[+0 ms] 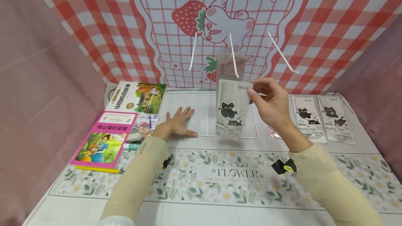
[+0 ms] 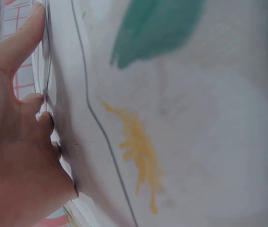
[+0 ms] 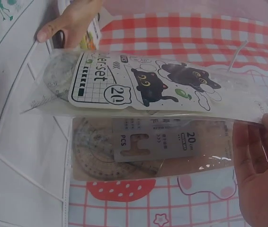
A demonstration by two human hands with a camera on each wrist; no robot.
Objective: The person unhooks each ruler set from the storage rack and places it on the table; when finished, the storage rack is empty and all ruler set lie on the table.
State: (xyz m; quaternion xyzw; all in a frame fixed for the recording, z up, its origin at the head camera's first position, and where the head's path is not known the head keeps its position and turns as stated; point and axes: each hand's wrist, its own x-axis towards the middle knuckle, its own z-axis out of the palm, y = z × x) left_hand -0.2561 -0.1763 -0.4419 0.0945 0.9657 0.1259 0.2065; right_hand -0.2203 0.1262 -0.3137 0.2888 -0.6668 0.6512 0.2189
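My right hand point(image 1: 272, 105) pinches the right edge of a clear ruler set packet point(image 1: 231, 109) with a black cat card. The packet hangs upright below the tip of the middle white hook point(image 1: 233, 57). Behind it, a second ruler set packet point(image 3: 191, 163) with a brownish back shows in the right wrist view, a protractor visible inside. My left hand point(image 1: 179, 123) rests with spread fingers at the left side of the white wire rack's base point(image 1: 226, 137). In the left wrist view the left hand point(image 2: 18, 137) lies against the white cloth, holding nothing.
Two more ruler set packets point(image 1: 306, 118) lie at the right, partly behind my right forearm. On the left are a pink storybook point(image 1: 100, 138), another picture book point(image 1: 138, 97), a small illustrated packet point(image 1: 146, 125) and a yellow pencil point(image 1: 98, 169). Side hooks point(image 1: 282, 55) jut forward.
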